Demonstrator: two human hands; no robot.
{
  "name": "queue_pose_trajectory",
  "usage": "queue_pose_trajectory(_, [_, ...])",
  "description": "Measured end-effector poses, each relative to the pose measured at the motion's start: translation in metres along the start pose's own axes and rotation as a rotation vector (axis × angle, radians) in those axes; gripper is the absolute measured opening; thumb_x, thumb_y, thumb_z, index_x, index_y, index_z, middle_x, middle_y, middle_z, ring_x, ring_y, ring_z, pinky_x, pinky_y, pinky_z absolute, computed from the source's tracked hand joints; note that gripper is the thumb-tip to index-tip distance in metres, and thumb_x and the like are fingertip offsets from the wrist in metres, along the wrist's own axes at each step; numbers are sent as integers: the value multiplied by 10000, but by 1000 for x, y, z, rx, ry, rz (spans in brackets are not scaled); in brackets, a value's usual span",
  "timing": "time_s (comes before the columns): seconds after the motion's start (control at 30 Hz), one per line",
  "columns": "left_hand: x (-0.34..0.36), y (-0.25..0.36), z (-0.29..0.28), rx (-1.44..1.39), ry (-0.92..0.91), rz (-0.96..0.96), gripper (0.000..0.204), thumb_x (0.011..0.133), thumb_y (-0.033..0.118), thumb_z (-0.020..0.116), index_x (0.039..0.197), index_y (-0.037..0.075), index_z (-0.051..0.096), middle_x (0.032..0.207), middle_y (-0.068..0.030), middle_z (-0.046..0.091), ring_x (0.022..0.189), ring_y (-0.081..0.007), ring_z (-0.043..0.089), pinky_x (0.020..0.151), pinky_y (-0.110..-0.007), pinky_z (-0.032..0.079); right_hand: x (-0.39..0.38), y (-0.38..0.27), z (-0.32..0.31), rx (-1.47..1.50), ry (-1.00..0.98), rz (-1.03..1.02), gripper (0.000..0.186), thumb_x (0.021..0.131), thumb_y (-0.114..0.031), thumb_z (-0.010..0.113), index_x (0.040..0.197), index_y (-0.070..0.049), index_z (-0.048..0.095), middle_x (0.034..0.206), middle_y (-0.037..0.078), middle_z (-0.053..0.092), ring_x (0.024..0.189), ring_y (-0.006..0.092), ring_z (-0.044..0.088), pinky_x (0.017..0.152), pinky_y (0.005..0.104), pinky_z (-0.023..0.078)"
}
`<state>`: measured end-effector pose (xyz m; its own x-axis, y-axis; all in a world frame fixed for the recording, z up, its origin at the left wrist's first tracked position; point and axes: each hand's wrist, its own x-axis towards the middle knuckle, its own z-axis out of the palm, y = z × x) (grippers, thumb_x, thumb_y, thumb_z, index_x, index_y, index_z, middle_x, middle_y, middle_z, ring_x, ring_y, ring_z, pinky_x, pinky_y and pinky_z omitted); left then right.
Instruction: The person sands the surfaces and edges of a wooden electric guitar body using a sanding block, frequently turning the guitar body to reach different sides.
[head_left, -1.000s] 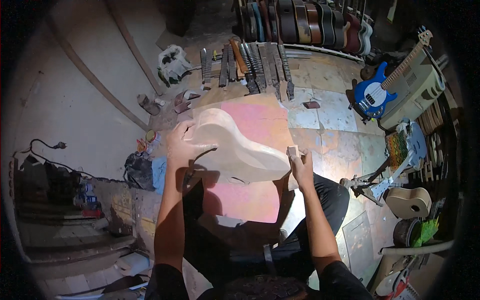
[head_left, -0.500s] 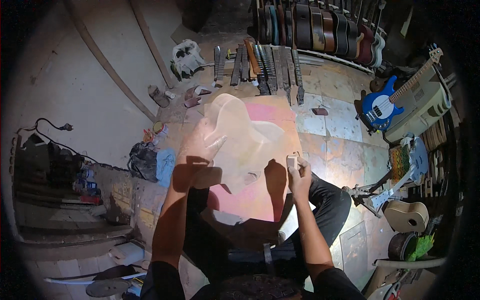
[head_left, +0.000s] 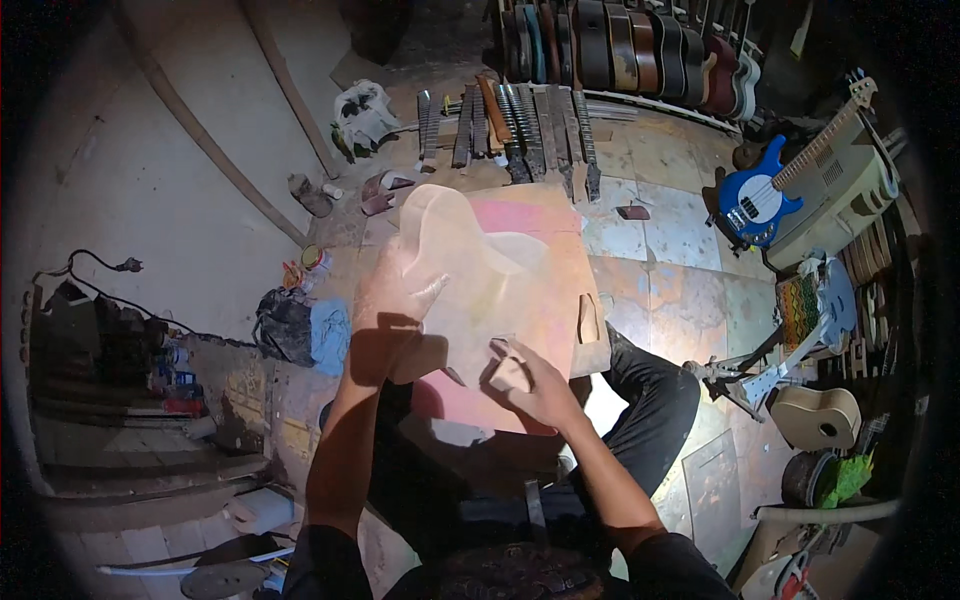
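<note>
A pale, unfinished electric guitar body lies over a pink and orange board across my lap. My left hand grips the body's left edge, with the thumb laid over its top face. In my right hand is a small pale sanding block, held at the lower right end of the body. Whether the block presses on the wood I cannot tell. Beside my right knee, a brown folded piece rests on the board's right edge.
Guitar necks lie beyond the board, and several guitar bodies stand in a rack behind. A blue bass guitar leans at the right, above an unpainted acoustic body. Dark and blue bags sit by the left wall.
My right hand has moved left with the block, from the board's right edge to the guitar body's lower end. My left hand keeps its grip; the body has shifted slightly left.
</note>
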<state>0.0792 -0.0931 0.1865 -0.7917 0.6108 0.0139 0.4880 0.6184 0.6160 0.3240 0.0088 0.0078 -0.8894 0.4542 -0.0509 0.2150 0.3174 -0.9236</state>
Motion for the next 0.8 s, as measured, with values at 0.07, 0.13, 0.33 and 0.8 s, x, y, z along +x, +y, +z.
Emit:
queue_pose_trajectory(0.07, [-1,4,-2,26,7,-33,749,800,315,894,1396,11,555,1241,-254,711,1170,-416,689,1000,-470,542,14,-13,3,-129,-91,-69,875,857,-306,764,1605,-90,365,1381,262,628,1245,438,621,1050,458,506])
queue_pose_trajectory(0.13, [0,1,1,3,15,-15,755,795,324,897,1391,9,555,1237,-253,712,1172,-415,688,999,-464,540,29,-16,10,-193,-163,-3,960,850,-335,759,1655,-120,282,1398,260,617,1241,463,610,1035,475,514])
queue_pose_trajectory(0.33, [0,1,7,-5,36,10,772,787,330,900,1385,-6,547,1244,-263,707,1169,-418,690,987,-458,540,35,-7,19,-269,-139,-60,1027,857,-402,751,1690,-184,192,1357,268,620,1183,462,638,988,495,533])
queue_pose_trajectory(0.8, [9,-24,10,130,134,47,882,689,359,958,1368,-29,549,1239,-277,700,1154,-413,694,980,-467,547,43,-7,2,-363,-271,31,678,889,-470,731,1436,-98,583,1202,256,665,1158,430,648,982,489,522])
